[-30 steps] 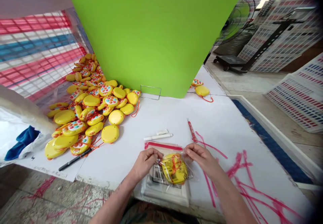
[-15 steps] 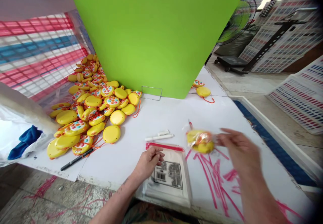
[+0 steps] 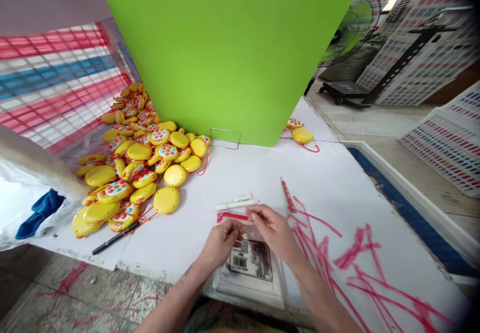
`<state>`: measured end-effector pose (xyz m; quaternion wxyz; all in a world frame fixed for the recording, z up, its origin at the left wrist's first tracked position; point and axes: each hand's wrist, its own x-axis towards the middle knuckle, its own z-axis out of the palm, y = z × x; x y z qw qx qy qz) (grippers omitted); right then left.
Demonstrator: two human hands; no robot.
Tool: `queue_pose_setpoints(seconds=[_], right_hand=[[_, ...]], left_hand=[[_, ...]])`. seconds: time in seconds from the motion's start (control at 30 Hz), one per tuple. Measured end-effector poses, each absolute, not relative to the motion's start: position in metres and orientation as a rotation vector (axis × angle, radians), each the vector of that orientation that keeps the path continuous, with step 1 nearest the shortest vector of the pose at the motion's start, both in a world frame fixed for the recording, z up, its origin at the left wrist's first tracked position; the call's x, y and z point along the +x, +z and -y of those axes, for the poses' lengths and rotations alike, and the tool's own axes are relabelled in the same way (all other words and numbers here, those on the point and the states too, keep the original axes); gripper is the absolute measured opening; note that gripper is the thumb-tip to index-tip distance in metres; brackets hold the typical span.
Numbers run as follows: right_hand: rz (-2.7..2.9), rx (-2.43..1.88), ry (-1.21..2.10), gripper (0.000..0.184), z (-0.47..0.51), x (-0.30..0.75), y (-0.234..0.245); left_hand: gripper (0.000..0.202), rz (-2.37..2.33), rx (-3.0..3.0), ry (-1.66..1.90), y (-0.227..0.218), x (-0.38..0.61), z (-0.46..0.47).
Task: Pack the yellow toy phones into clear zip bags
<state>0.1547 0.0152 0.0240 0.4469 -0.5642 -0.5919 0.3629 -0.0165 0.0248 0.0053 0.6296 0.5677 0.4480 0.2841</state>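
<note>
- Lying directly beneath the fingers of both hands, a stack of clear plastic bags (image 3: 249, 293) is supported by the white-covered bench (image 3: 195, 208); a printed label (image 3: 255, 263) is seen through the film just nearer the body than the fingers.
- The thumb and forefinger of the right hand (image 3: 255, 214) are brought together at the red strip (image 3: 232, 216) along the stack's far edge; whether film is pinched between them is not shown clearly.
- The fingers of the left hand (image 3: 223, 238) are curled, with the thumb close to the forefinger, above the stack beside the label; whether anything is gripped there cannot be made out.
- Each bag is judged to be very light, limp and slippery, easily creased and likely to cling to the one below; a single layer is best lifted by a corner at the strip, with light fingertip pressure, and the rest held flat.
- Just beyond the fingers, a white pen (image 3: 232, 205) and a small white cap (image 3: 243, 197) are seen.
- To the right of the fingers, pink strips (image 3: 356, 250) are scattered.
- Well to the left, yellow toys (image 3: 138, 151) are heaped; rigid, smooth shells are suggested, best held around the rim.
</note>
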Motion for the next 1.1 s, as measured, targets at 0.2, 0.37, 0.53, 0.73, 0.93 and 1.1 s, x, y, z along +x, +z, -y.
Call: queue_pose_setpoints(seconds=[0.2,0.37,0.53,0.73,0.93,1.1], right_hand=[[1.724,-1.358,0.957,0.024,-0.024,0.140,0.032],[1.798,-1.361,0.993,0.027,-0.024,0.136,0.024],[1.672,-1.370,0.937,0.024,-0.018,0.125,-0.001],[1.727,-1.322,0.870,0.021,-0.016,0.122,-0.004],[1.708,-1.317,0.872,0.022,-0.017,0.122,-0.002],[1.718,-1.306,0.868,0.023,-0.017,0.122,-0.005]], left_hand=[[0.016,-1.012,1.446,0.664,0.004,-0.017,-0.025],[0.018,-1.081,1.604,0.717,-0.003,-0.017,-0.017],[0.025,-1.081,1.756,0.664,0.001,-0.044,-0.038],[0.038,-1.628,2.441,0.757,0.027,-0.142,-0.145],[0.054,-1.772,2.539,0.529,0.011,-0.172,-0.182],[0.045,-1.640,2.453,0.473,0.000,-0.134,-0.160]])
